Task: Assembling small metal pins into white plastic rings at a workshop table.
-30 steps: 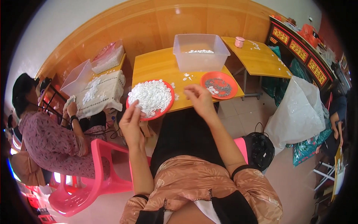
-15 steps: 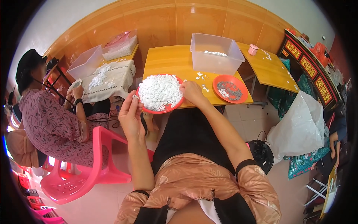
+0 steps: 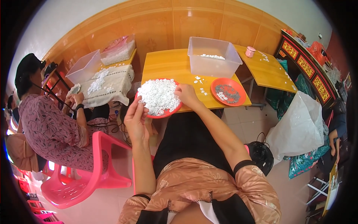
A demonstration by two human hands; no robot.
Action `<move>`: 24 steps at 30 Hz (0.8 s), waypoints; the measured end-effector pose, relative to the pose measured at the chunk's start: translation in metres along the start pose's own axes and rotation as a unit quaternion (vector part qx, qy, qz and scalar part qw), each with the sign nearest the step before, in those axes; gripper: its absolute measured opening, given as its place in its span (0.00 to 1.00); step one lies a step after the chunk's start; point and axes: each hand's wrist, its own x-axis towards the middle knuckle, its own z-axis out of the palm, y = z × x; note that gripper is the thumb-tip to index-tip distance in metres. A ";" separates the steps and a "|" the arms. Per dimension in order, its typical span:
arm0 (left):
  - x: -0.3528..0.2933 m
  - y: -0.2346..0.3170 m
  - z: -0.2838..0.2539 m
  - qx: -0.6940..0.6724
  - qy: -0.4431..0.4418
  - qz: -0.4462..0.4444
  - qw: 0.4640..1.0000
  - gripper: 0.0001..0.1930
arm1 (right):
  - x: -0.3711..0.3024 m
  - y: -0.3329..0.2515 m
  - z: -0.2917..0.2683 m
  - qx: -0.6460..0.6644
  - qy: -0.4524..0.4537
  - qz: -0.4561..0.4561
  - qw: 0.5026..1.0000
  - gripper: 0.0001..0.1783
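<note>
A red plate (image 3: 174, 111) heaped with small white plastic pieces (image 3: 158, 93), each with holes, sits at the near edge of the wooden table. My left hand (image 3: 136, 115) is at the plate's left side, thumb and fingers pinched on one small white piece. My right hand (image 3: 188, 96) reaches to the right side of the heap, its fingers closed together; what is between them is hidden. Right of it stands a second red plate (image 3: 244, 93) with small grey metal parts (image 3: 233, 96) and several white pieces. Between the two plates, a few loose white pieces (image 3: 202, 90) lie on the table.
A clear plastic bin (image 3: 214, 67) stands at the back of the table (image 3: 160, 65). At left, a person (image 3: 56, 123) works beside a cloth-covered table (image 3: 121, 80). A pink chair (image 3: 99, 160) stands near my left arm, a white sack (image 3: 298, 130) on the right.
My left fingertips have come in closer to the heap, and the pinched piece shows less. My right hand stays at the heap's right side. The whole view has shifted slightly.
</note>
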 end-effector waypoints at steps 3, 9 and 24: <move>-0.003 -0.014 0.009 -0.003 -0.016 -0.044 0.999 0.13 | -0.015 -0.010 -0.018 0.189 0.033 0.048 0.980 0.08; -0.025 -0.030 0.031 -0.003 -0.068 -0.075 0.995 0.12 | -0.070 -0.057 -0.061 0.602 -0.013 0.182 0.778 0.10; -0.047 -0.036 0.051 0.070 -0.123 -0.017 0.990 0.12 | -0.106 -0.069 -0.081 0.680 0.008 0.164 0.715 0.15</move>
